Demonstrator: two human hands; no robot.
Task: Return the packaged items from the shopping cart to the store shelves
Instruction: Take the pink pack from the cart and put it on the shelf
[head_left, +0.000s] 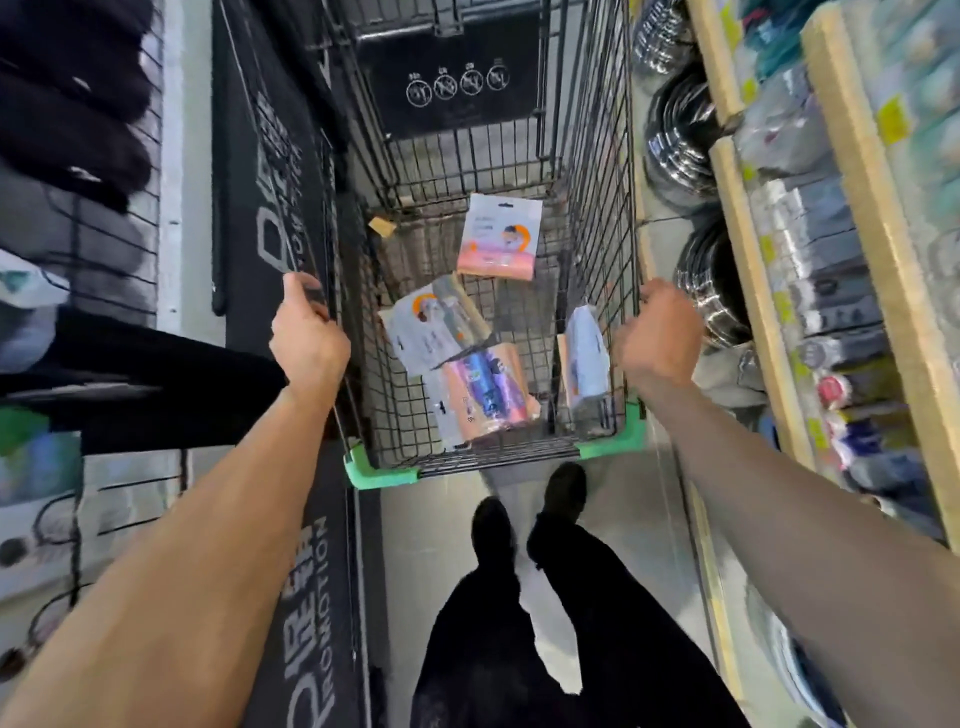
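Note:
A black wire shopping cart (597, 156) with green corner guards stands in the aisle in front of me. Several packaged items lie in it: a pink and white pack (498, 236) at the far end, a white pack (434, 327) in the middle, a purple and pink pack (483, 395) nearest me, and a white pack (587, 358) standing against the right wall. My left hand (306, 338) grips the cart's left rim. My right hand (660, 332) is closed over the cart's right rim.
Wooden-edged store shelves (769, 322) packed with goods run along the right, with dark round items (680, 135) stacked lower down. A black promotion panel (270, 171) and a wire rack with dark garments (67, 93) are on the left. My legs and shoes (519, 519) stand behind the cart.

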